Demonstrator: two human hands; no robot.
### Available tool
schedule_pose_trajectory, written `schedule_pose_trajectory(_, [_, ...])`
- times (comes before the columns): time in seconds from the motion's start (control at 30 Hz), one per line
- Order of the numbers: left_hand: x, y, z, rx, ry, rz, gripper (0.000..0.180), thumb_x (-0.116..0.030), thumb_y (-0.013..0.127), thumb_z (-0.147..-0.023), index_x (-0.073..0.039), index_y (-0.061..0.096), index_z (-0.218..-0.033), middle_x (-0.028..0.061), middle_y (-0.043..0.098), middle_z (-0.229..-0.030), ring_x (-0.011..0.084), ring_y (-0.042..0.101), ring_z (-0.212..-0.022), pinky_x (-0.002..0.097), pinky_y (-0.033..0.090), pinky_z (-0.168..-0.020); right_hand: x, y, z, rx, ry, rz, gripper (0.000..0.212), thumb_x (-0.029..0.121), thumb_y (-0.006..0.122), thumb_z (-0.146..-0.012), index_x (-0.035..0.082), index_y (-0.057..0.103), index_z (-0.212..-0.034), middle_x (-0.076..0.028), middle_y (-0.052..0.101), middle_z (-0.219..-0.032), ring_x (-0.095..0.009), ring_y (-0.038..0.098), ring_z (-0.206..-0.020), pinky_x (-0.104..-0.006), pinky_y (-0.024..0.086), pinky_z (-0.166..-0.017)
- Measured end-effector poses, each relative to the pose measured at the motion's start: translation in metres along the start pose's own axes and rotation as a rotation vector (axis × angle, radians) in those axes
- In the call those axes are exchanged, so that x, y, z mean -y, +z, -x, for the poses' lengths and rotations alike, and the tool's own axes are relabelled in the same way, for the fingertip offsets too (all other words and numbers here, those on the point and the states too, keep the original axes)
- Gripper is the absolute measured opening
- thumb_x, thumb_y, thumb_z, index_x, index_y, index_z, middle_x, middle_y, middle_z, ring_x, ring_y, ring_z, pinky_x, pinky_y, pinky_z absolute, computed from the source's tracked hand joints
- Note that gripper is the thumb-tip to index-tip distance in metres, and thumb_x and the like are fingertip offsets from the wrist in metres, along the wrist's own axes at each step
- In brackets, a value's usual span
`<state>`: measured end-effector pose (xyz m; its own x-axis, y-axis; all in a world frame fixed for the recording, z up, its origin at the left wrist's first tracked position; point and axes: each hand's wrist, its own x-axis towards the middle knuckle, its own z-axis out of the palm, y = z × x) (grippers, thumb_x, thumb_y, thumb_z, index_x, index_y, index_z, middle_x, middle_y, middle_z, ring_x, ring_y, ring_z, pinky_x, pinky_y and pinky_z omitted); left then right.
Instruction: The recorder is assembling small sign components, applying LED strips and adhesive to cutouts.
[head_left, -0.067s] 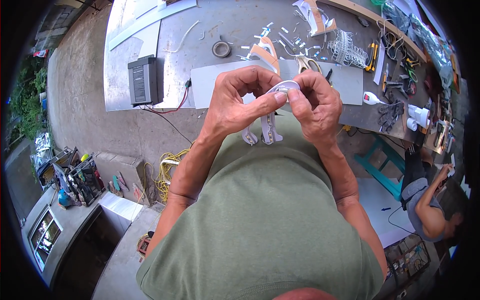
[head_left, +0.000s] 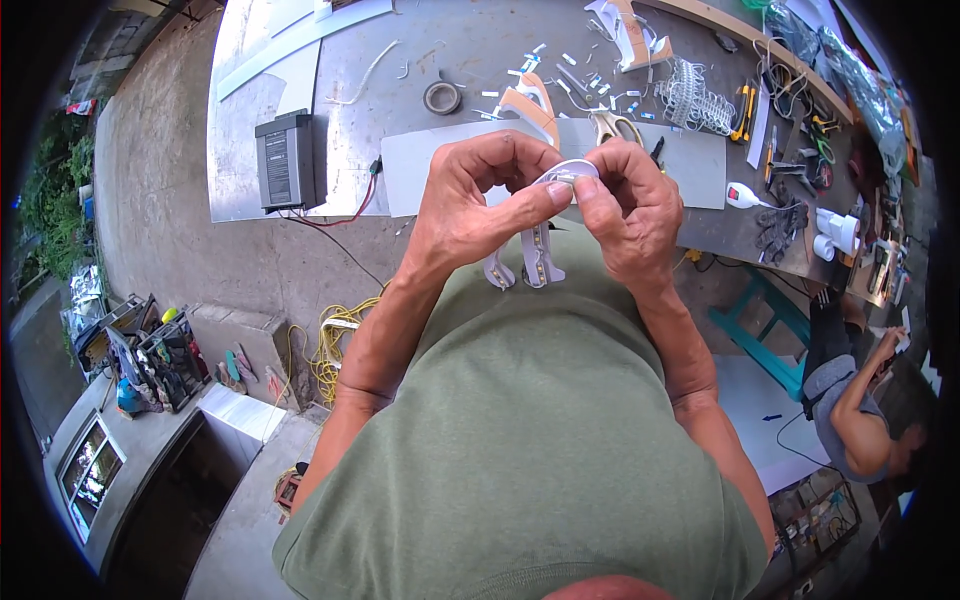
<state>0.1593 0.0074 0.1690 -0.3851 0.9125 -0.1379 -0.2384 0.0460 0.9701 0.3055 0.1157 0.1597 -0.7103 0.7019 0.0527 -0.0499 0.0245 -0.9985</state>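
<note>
Both hands are closed on a white curved letter-shaped piece (head_left: 541, 268), held upright over the near edge of the table. Small yellowish LED modules line its inside. My left hand (head_left: 480, 205) pinches the rounded top from the left with its thumb and fingers. From the right, my right hand (head_left: 638, 208) grips the same rounded part, its thumb tip close to the left thumb. The fingers hide much of the piece's upper half. Just beyond the hands lie a similar letter piece with tan backing (head_left: 530, 108) and a pair of scissors (head_left: 617, 128).
On the metal table (head_left: 400, 90) are a black power supply (head_left: 287, 160), a tape roll (head_left: 442, 98), coiled white LED modules (head_left: 694, 98) and a hot glue gun (head_left: 745, 197). A green stool (head_left: 765, 325) stands right, near another person (head_left: 855, 415). Yellow cable (head_left: 335, 345) lies left.
</note>
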Motion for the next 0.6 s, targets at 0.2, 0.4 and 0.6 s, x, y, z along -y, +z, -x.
schedule_pose_trajectory(0.2, [0.002,0.0,-0.001,-0.033,-0.023,-0.014,0.022,-0.016,0.079,-0.084,0.002,0.071,-0.095,0.0028,0.07,-0.079,0.006,0.063,-0.069,0.0218,0.051,-0.063,-0.002,0.001,-0.002,0.008,0.018,0.005,0.01,0.01,0.066,-0.089,0.002,0.062,-0.088,0.004,0.059,-0.066,0.0,0.051,-0.059,-0.0192,0.04,-0.052])
schedule_pose_trajectory(0.4, [0.007,0.0,0.0,-0.053,-0.047,-0.058,0.017,-0.007,0.076,-0.086,0.005,0.07,-0.097,0.0062,0.071,-0.085,0.0081,0.064,-0.075,0.0217,0.051,-0.067,-0.006,0.001,-0.001,0.011,0.086,-0.031,0.011,0.011,0.066,-0.09,0.001,0.062,-0.088,0.004,0.06,-0.067,-0.001,0.05,-0.06,-0.0195,0.04,-0.052])
schedule_pose_trajectory(0.6, [0.007,0.001,0.0,-0.072,-0.045,-0.104,0.016,-0.008,0.073,-0.087,0.005,0.071,-0.096,0.0061,0.071,-0.082,0.0081,0.065,-0.074,0.0214,0.052,-0.067,-0.011,0.001,0.001,0.003,0.107,-0.046,0.013,0.012,0.067,-0.091,0.001,0.062,-0.088,0.003,0.06,-0.069,-0.001,0.051,-0.062,-0.0195,0.041,-0.054])
